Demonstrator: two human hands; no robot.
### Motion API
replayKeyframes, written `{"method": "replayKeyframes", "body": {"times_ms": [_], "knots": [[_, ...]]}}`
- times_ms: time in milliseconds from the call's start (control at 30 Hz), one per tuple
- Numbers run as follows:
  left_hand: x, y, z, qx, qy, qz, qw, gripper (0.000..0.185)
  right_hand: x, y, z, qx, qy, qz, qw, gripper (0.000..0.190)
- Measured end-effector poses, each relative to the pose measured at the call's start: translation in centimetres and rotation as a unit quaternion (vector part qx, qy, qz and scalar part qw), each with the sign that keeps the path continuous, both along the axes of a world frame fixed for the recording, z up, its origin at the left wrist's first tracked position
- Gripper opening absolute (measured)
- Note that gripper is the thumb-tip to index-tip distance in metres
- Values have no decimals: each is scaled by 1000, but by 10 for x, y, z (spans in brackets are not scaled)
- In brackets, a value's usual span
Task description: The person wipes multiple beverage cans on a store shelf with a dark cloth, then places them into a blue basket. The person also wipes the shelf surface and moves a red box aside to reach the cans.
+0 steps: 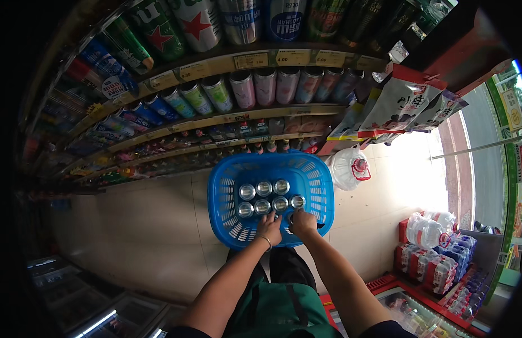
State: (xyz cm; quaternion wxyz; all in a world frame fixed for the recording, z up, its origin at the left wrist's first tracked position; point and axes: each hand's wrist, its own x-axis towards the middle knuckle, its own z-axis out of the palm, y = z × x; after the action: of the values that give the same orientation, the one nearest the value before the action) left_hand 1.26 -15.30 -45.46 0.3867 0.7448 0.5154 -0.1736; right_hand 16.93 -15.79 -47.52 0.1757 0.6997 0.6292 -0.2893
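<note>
A blue plastic shopping basket (271,158) stands on the floor before me, with several upright drink cans (263,189) in two rows inside it. My left hand (269,230), a bangle on its wrist, reaches over the near side, its fingertips beside the near row of cans; whether it holds anything cannot be made out. My right hand (304,222) is curled at the right part of the basket, around a can (291,218) that is mostly hidden, just nearer to me than the rightmost can (297,201).
Shelves of cans and bottles (265,86) rise beyond the basket. A large water bottle (347,168) touches or nearly touches its right side. Hanging snack bags (400,101) jut out above. Bottle packs (428,262) and a red-edged freezer (413,291) stand at the lower right.
</note>
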Motion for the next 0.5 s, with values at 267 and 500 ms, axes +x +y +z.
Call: {"method": "replayKeyframes", "body": {"times_ms": [267, 500], "knots": [[4, 15, -4, -118, 39, 3, 992, 75, -21, 12, -15, -50, 40, -88, 994, 50], [-20, 19, 49, 10, -211, 64, 975, 66, -20, 37, 98, -7, 155, 34, 987, 48]]}}
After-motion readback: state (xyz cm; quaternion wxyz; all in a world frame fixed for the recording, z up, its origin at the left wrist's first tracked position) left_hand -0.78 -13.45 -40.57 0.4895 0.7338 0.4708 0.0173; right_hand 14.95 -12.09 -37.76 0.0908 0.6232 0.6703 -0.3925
